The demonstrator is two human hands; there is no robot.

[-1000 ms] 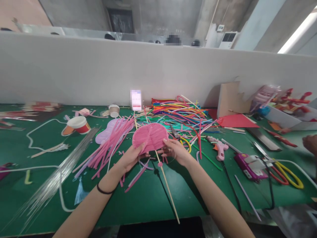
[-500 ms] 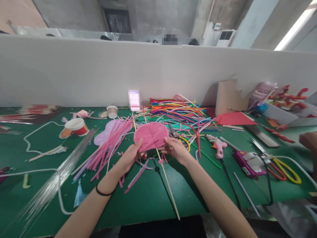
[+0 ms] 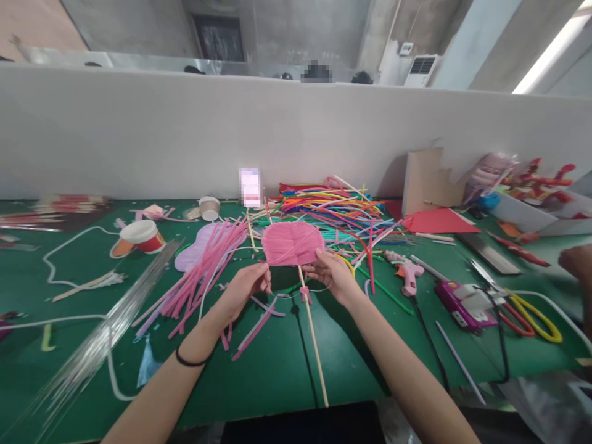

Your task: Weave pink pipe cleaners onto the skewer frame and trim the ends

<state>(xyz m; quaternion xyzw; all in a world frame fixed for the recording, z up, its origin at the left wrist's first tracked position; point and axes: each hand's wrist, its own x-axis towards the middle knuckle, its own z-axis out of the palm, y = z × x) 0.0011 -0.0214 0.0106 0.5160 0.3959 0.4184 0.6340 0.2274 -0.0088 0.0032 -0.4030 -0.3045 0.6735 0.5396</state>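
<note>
A pink fan-shaped piece made of pipe cleaners (image 3: 292, 243) sits on top of a thin wooden stick (image 3: 313, 338) that runs down toward me. My right hand (image 3: 333, 275) pinches the fan's lower right edge. My left hand (image 3: 246, 288) is closed at the fan's lower left corner, fingers pinched on its edge. A small pink knot (image 3: 304, 292) is tied on the stick just below the fan. A thin wire loop hangs between my hands.
Loose pink pipe cleaners (image 3: 200, 275) lie left of my hands, a many-coloured pile (image 3: 333, 213) behind. A pink glue gun (image 3: 406, 272), a purple tool (image 3: 465, 304) and yellow-handled scissors (image 3: 536, 317) lie right. A paper cup (image 3: 142, 237) and a wire bundle (image 3: 102, 336) are left. Another person's hand (image 3: 576, 262) shows far right.
The fan has risen and shifted right, and its stick now stands closer to vertical. My left hand slid from the fan's face to its lower left corner.
</note>
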